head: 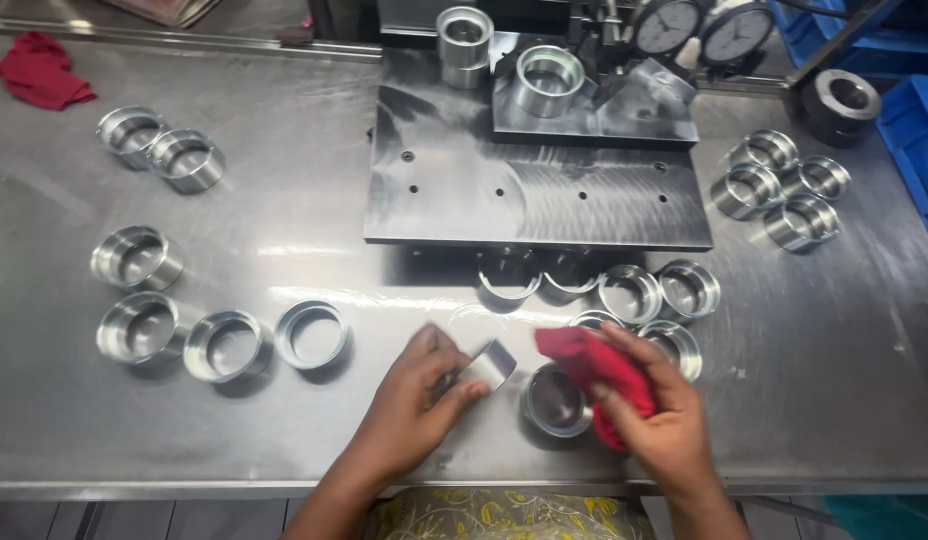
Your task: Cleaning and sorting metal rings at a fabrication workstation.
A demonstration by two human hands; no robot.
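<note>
Presently a metal ring [489,363] is pinched on its side in the left hand [414,405], fingers clamped on it, above the steel table [284,440]. A red cloth [596,372] is gripped in the right hand [659,425]. Judged: wiping step; cloth must be brought onto the ring.

bare steel table [284,430] front-left, metal rings [644,295] crowding behind hands

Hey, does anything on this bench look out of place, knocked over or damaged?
Nothing stands out. The metal rings sit upright in groups on the steel table. The left hand holds one ring tilted; the right hand holds a red cloth. A second red cloth lies crumpled far left.
</note>
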